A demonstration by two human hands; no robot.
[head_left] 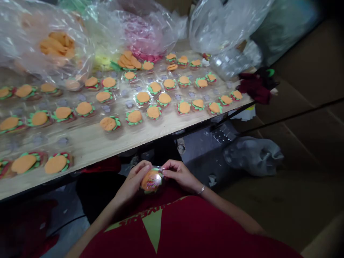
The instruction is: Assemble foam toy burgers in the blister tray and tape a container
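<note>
A clear plastic package (152, 180) with an orange and green burger-shaped piece inside is held in front of the red shirt, below the table edge. My left hand (135, 179) is closed round its left side, with the thumb along the top. At its upper right corner, my right hand (179, 173) pinches the plastic between thumb and fingers. Pink print and a bright glare show on the package front. Rows of similar burger pieces in clear trays, such as one near the front edge (109, 124), lie on the wooden table (139, 138).
Large clear bags stand at the back of the table, one with orange pieces (57, 44) and one with pink pieces (145, 34). Dark red cloth (255, 86) lies at the table's right end. A grey plastic bag (254, 156) is on the floor at right.
</note>
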